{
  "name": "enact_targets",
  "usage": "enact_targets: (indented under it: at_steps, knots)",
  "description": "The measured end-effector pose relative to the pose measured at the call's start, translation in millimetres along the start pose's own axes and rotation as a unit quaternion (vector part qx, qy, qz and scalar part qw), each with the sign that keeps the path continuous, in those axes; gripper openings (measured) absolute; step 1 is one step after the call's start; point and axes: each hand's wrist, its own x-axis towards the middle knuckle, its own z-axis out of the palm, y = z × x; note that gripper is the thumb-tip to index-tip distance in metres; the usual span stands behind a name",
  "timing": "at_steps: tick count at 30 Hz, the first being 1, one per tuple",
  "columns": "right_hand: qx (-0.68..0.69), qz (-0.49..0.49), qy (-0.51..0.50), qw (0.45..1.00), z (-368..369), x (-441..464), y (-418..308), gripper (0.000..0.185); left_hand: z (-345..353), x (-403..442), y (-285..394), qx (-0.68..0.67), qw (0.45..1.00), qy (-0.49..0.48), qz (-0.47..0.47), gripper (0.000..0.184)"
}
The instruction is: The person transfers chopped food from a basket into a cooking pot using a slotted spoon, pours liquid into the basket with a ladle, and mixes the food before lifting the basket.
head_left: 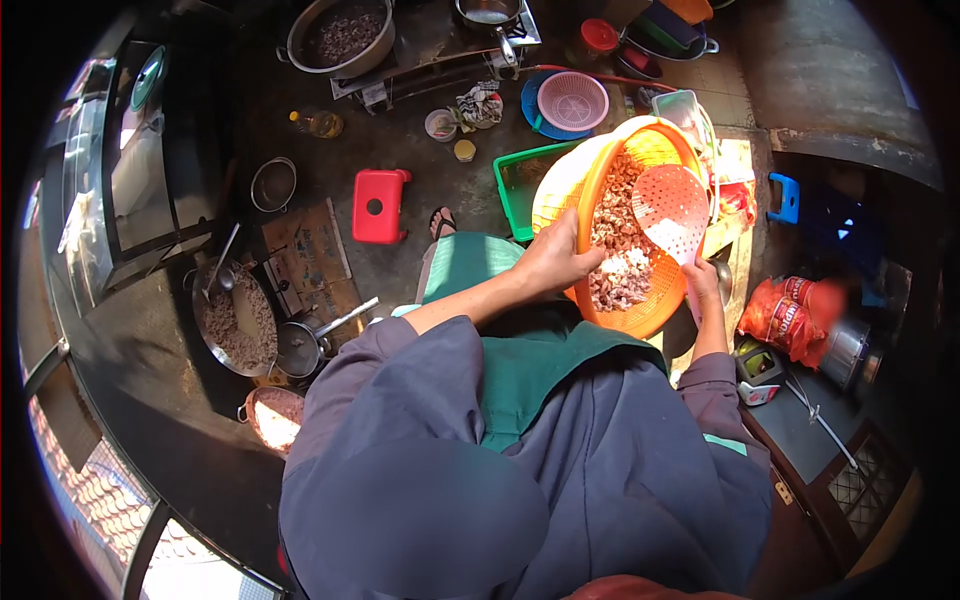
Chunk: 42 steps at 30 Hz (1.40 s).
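My left hand [556, 252] grips the near-left rim of an orange plastic colander basket [668, 292], thumb over the inside edge. The basket is tilted towards me. Inside lie many small brown chopped pieces [618, 205], paler and brightly sunlit at the lower part. My right hand [704, 282] is closed around the handle of a pink perforated skimmer [668, 205]. The skimmer's round head is over the right side of the basket, covering some of the pieces. Whether it touches them I cannot tell.
A green tray [512, 205] and a red stool [379, 206] are on the floor ahead. Pots stand on a stove at the back, including a large pot [345, 65]. To the left is a wide pan of brown food [250, 335]; to the right, a red bag [785, 318].
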Motion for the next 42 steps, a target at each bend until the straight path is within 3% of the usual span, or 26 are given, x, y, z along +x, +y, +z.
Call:
enact_targets:
  at_steps: [7, 13, 19, 25, 27, 30, 32, 35, 42]
  knots:
    - [-0.003, -0.001, -0.011, 1.000, 5, -11, -17, 0.036, -4, -4, 0, 0.005, 1.000, 0.015, -0.026, 0.056]
    - [-0.030, -0.023, -0.017, 0.999, 7, -6, -16, 0.035, -8, -7, 2, 0.023, 0.998, 0.037, -0.036, 0.042]
    - [-0.010, -0.036, -0.025, 0.999, 7, 5, -7, 0.034, -9, -5, -9, 0.045, 0.997, 0.045, -0.053, 0.041]
    - [-0.028, 0.002, -0.012, 1.000, 7, -5, -25, 0.032, -13, -6, -8, 0.006, 0.996, 0.044, -0.078, 0.040]
    - [-0.081, -0.086, 0.012, 0.993, 6, 2, -14, 0.030, -6, 1, -34, -0.029, 0.997, 0.061, -0.031, 0.039]
    - [-0.051, -0.034, -0.031, 0.998, 3, -15, -38, 0.031, -8, 3, -45, -0.043, 0.996, 0.077, 0.002, 0.039]
    - [0.016, -0.020, -0.036, 0.999, 4, -2, -20, 0.032, -10, 0, -37, -0.089, 0.993, 0.070, -0.043, 0.038]
    - [0.035, -0.048, -0.031, 0.998, 4, 1, -16, 0.033, -12, 1, -45, -0.054, 0.995, 0.082, -0.029, 0.035]
    - [-0.005, -0.031, -0.041, 0.999, -9, -7, -35, 0.036, -20, 7, -56, -0.122, 0.986, 0.097, -0.058, 0.030]
